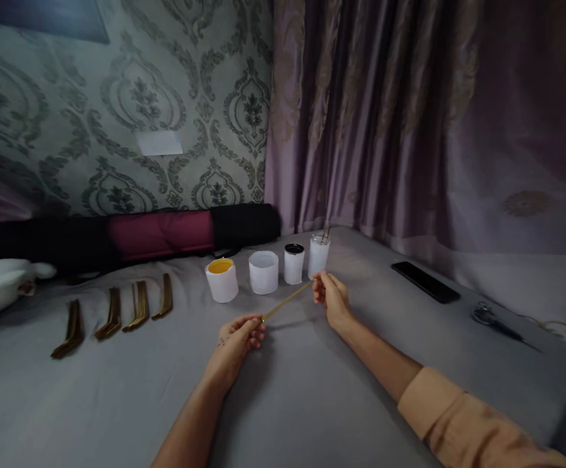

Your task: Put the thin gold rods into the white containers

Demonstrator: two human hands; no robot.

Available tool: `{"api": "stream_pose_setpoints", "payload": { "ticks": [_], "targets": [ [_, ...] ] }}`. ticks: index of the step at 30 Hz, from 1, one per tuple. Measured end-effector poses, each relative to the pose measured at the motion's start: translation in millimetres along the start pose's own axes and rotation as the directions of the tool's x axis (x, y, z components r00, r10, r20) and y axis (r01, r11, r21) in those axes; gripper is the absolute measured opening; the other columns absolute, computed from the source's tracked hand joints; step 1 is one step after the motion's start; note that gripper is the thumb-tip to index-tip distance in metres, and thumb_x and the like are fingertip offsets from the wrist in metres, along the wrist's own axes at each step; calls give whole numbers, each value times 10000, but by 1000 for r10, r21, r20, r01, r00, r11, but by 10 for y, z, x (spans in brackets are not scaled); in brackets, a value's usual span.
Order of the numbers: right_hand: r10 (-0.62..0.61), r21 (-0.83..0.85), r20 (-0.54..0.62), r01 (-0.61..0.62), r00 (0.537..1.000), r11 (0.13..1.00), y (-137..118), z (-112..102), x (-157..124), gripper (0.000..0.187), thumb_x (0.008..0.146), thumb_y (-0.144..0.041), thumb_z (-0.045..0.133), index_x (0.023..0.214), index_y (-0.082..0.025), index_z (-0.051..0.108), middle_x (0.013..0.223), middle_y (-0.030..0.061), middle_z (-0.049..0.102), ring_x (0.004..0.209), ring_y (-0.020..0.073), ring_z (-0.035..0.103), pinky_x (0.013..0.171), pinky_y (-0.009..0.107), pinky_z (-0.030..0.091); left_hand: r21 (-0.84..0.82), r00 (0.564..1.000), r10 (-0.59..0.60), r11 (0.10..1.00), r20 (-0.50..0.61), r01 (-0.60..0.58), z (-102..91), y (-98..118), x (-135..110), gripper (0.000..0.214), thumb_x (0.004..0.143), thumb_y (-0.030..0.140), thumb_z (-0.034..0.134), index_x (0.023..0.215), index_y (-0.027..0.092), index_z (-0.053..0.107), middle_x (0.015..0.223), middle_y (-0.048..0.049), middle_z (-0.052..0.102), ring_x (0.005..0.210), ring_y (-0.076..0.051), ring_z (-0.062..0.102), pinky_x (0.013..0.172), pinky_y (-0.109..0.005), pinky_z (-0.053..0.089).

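A thin, straight golden-brown strip [287,301] stretches between my two hands, slanting up to the right. My left hand [236,341] pinches its near end between thumb and fingertips. At the far end, my right hand [332,300] closes on the strip, just in front of the white containers. Past the strip stand a white cup with a yellow-orange inside [222,285], a wide white cup [264,276], a narrow white cup with a dark top [293,268] and a white holder with thin sticks [318,260]. What the cups contain is hard to make out.
Several bent bundles of brown strips [138,312] lie on the grey sheet at left. A black phone [425,281] and a dark pointed tool [500,325] rest at right. A long black and maroon bag [160,233] lies along the wall, near a white plush-looking object [2,286].
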State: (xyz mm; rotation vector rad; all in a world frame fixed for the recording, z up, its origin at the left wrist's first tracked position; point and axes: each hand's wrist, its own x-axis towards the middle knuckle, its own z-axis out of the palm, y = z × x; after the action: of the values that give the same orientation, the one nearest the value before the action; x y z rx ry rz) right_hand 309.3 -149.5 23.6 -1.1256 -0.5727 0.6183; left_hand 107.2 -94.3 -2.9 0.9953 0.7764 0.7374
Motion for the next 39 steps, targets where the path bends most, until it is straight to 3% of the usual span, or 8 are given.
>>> {"api": "stream_pose_setpoints", "payload": {
  "ticks": [13, 29, 39],
  "targets": [
    [146, 42, 2, -146, 989, 988, -75, -20, -47, 208, 632, -363, 607, 706, -175, 558, 577, -11, 546, 409, 60, 436, 364, 192, 351, -17, 1000, -9, 1000, 6, 9, 5, 17, -24, 235, 633, 217, 629, 831, 97, 589, 648, -57, 613, 516, -82, 537, 461, -180, 410],
    [73, -24, 44, -72, 996, 997, -154, 53, -89, 240, 639, -387, 618, 728, -174, 556, 598, -10, 548, 435, 60, 438, 379, 183, 353, -74, 1000, -6, 997, 12, 7, -32, 15, -8, 196, 651, 214, 625, 810, 105, 590, 643, -54, 608, 504, -80, 537, 454, -178, 405],
    [32, -43, -27, -33, 999, 999, -355, -144, 71, 219, 611, -357, 650, 666, -167, 555, 578, -16, 545, 434, 54, 437, 364, 175, 341, -208, 998, -48, 977, -29, 41, -78, 59, -4, 126, 725, 107, 539, 846, 97, 571, 652, -57, 603, 524, -77, 545, 483, -176, 429]
  ]
}}
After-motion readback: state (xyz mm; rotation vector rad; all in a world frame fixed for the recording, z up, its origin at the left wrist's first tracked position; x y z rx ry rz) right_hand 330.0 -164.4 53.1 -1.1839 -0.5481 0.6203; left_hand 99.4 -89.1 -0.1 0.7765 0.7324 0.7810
